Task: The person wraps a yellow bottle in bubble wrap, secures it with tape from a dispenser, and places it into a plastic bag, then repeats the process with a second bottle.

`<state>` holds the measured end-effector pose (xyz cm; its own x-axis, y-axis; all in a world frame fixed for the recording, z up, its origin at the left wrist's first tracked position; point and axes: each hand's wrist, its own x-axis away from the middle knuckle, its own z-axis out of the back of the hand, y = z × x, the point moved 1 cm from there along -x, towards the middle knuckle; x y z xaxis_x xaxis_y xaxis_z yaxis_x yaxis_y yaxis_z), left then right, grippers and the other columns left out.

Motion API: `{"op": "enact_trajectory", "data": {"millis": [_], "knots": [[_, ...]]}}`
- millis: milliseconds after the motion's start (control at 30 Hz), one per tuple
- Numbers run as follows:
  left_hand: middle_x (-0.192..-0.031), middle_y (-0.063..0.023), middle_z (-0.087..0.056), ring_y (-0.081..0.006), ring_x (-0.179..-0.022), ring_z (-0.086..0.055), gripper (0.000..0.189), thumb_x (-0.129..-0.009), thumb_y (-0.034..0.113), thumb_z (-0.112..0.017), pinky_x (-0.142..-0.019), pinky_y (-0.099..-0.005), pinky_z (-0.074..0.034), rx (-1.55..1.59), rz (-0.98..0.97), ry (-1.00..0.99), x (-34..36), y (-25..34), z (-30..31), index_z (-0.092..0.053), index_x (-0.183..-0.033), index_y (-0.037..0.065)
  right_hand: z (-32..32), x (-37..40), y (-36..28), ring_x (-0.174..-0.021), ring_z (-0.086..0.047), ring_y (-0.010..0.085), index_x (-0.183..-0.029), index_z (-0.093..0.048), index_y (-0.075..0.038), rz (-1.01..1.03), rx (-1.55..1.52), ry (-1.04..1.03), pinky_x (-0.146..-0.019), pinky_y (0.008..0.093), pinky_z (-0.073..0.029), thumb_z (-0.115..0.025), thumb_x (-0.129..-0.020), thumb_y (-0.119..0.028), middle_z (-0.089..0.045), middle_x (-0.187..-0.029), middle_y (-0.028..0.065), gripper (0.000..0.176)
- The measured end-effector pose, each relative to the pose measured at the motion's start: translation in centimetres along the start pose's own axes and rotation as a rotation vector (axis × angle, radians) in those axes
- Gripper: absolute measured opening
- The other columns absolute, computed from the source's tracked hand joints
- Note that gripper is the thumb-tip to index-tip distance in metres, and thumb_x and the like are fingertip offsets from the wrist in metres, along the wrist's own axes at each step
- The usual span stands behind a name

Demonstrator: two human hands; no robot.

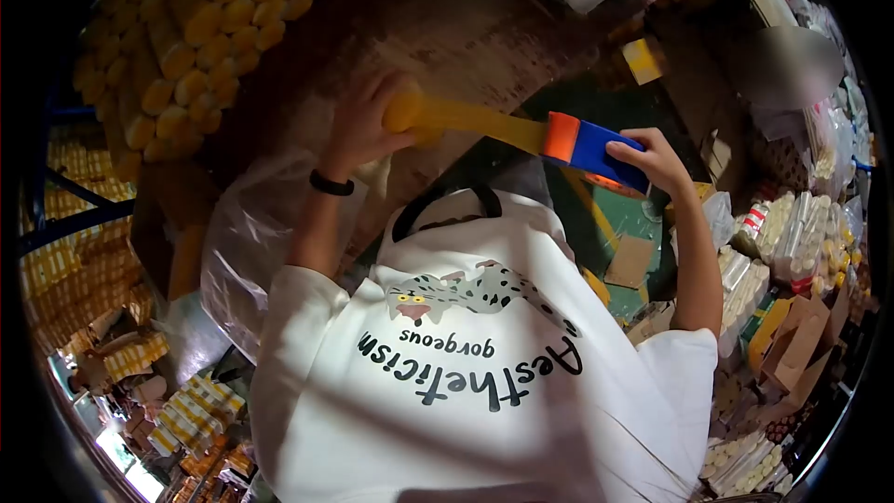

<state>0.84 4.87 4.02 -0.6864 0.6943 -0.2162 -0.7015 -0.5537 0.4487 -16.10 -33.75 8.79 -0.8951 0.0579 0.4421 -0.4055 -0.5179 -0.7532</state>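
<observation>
My right hand (652, 160) is wrapped around a blue and orange tape dispenser (605, 154), held at the right in front of my body. A strip of yellowish tape (489, 123) stretches taut from the orange end of the dispenser toward my left hand. My left hand (361, 126), with a black band at the wrist, curls around a yellow round-ended roll (402, 112). The tape's far end meets this roll. Motion blur softens the left fingers, and the rest of the roll is hidden.
A brownish-red surface (447, 33) spreads ahead, with a pile of yellow rolls (200, 37) at its left. Clear plastic film (251, 247) hangs at my left side. Wrapped pale packs (792, 233) and an opened carton (805, 340) stand at right. Cardboard (630, 261) lies on the green floor.
</observation>
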Motion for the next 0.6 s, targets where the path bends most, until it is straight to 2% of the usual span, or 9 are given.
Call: {"op": "enact_trajectory", "data": {"millis": [67,133,200,267,433,600], "knots": [[-0.132,-0.0072,-0.045,-0.0297,-0.122,-0.043,0.071,-0.060,0.023,-0.075,-0.099,-0.0397,-0.039,-0.025,-0.023,-0.009,-0.3,-0.3,0.1,-0.049,-0.127,0.016,-0.1,2.2,-2.3,-0.056,-0.055,0.0106,-0.076,-0.067,-0.002,-0.039,-0.108,0.067,-0.053,0.0216,-0.044,-0.065,-0.074,-0.059,-0.058,-0.064,0.0044,0.057],[-0.133,-0.0070,-0.044,-0.0297,-0.121,-0.044,0.074,-0.060,0.027,-0.076,-0.097,-0.0406,-0.040,-0.057,-0.057,-0.028,-0.8,-1.0,-0.3,-0.048,-0.128,0.016,0.2,4.6,-4.7,-0.059,-0.058,0.0093,-0.078,-0.068,-0.001,-0.091,-0.249,0.102,-0.056,0.0204,-0.046,-0.066,-0.078,-0.052,-0.062,-0.067,0.0052,0.051],[-0.133,-0.0066,-0.044,-0.0295,-0.121,-0.044,0.076,-0.060,0.029,-0.077,-0.096,-0.0408,-0.041,-0.063,-0.075,-0.063,-1.0,-0.8,-0.3,-0.048,-0.128,0.016,0.7,6.8,-7.5,-0.059,-0.058,0.0088,-0.077,-0.068,-0.001,-0.058,-0.209,0.117,-0.055,0.0201,-0.045,-0.066,-0.079,-0.049,-0.061,-0.067,0.0052,0.048],[-0.133,-0.0060,-0.044,-0.0289,-0.121,-0.044,0.075,-0.060,0.028,-0.076,-0.096,-0.0401,-0.042,-0.042,-0.082,-0.105,-1.7,0.0,0.3,-0.047,-0.129,0.017,1.4,7.6,-8.0,-0.057,-0.056,0.0088,-0.077,-0.068,-0.001,-0.083,-0.163,0.044,-0.054,0.0201,-0.044,-0.066,-0.078,-0.050,-0.061,-0.066,0.0051,0.049],[-0.133,-0.0076,-0.043,-0.0293,-0.122,-0.043,0.076,-0.059,0.021,-0.076,-0.099,-0.0396,-0.039,0.126,-0.044,-0.180,-1.9,-0.4,0.8,-0.047,-0.130,0.019,-1.1,6.5,-3.8,-0.053,-0.055,0.0103,-0.078,-0.068,0.001,-0.164,-0.077,0.021,-0.051,0.0200,-0.043,-0.067,-0.075,-0.053,-0.060,-0.063,0.0052,0.054],[-0.135,-0.0054,-0.042,-0.0275,-0.122,-0.043,0.077,-0.059,0.023,-0.076,-0.096,-0.0404,-0.042,0.079,-0.113,-0.234,-1.5,-1.8,1.4,-0.046,-0.130,0.016,-7.0,3.0,-0.6,-0.048,-0.058,0.0168,-0.076,-0.068,0.003,-0.165,0.055,0.055,-0.050,0.0276,-0.048,-0.065,-0.076,-0.055,-0.061,-0.062,0.0113,0.059]]}}
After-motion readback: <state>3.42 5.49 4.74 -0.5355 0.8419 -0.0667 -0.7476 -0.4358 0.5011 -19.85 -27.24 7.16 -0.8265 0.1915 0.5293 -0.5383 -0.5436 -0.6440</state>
